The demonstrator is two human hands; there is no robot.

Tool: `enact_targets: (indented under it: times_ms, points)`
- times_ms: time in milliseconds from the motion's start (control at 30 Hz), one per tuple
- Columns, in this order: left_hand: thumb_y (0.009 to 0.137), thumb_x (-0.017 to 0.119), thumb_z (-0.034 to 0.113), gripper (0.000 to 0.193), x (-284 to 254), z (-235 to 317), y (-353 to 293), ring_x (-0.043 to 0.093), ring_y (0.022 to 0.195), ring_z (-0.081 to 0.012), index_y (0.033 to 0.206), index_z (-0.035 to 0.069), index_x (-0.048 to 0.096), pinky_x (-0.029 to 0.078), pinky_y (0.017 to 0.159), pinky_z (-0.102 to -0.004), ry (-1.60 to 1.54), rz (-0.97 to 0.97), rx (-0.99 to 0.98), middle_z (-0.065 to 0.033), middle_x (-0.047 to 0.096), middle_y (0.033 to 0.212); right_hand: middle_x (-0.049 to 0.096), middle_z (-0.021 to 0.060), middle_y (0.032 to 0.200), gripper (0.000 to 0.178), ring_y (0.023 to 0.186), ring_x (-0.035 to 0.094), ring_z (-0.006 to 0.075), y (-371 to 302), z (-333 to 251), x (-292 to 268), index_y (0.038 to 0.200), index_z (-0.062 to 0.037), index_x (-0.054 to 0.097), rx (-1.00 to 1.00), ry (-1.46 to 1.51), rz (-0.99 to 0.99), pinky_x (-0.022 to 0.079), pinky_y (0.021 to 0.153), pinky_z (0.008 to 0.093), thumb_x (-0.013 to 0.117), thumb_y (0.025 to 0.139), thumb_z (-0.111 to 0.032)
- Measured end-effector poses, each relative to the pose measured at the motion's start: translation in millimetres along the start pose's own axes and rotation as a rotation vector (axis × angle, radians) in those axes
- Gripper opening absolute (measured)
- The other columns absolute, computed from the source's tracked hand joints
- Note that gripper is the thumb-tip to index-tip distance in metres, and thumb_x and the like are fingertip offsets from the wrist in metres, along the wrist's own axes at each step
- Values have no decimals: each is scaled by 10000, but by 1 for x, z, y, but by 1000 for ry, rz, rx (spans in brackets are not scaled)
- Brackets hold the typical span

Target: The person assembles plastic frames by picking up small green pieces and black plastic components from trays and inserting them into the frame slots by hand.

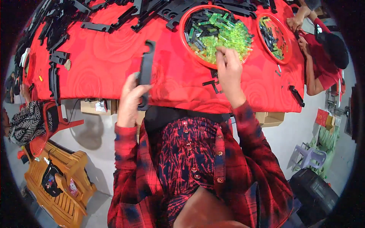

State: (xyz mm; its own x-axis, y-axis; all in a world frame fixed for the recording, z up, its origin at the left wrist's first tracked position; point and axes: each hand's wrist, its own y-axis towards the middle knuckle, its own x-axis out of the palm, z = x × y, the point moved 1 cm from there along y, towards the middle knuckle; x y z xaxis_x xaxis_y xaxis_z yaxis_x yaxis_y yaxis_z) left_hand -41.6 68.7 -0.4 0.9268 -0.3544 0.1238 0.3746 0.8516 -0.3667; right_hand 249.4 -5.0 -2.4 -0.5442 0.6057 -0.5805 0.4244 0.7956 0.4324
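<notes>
Right now, left hand: it [131,97] is closed around the lower end of a long black part [146,68], fingers and thumb wrapped on, the part standing nearly upright above the near edge of the table.
Right hand: over at the large red-rimmed basin [192,53], this hand [230,72] has thumb and fingertips drawn close together above the near side; cannot tell whether a piece is pinched between them.
Basin fill: yellow-green translucent pieces [234,36] pile up on the right, dark pieces [197,30] mixed in on the left.
Second basin: a smaller red one [289,47] sits just beside, also with mixed pieces.
Red cloth: across this rose-patterned cover [99,79], more black parts [53,34] heap up at far left.
Right edge: a co-worker in a red top [327,78] leans arms on the table.
</notes>
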Motion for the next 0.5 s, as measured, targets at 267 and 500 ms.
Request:
enact_targets:
  times_ms: [267, 500]
  points:
    - [1069, 410, 392, 480, 72, -32, 22, 647, 836, -162, 1306, 8, 573, 510, 731, -296, -317, -208, -114, -84, 688, 979, 604, 107, 912, 189, 867, 613, 283, 34, 4, 34, 967, -85, 664, -215, -784, 19, 449, 743, 432, 677, 887, -256]
    - [1081, 386, 347, 435, 80, -38, 23, 681, 896, -225, 1285, 5, 560, 559, 787, -353, -455, -221, -246, -102, 679, 1049, 614, 96, 919, 245, 875, 622, 282, 41, 9, 40, 934, -87, 645, -230, -843, -8, 451, 743, 432, 718, 857, -308]
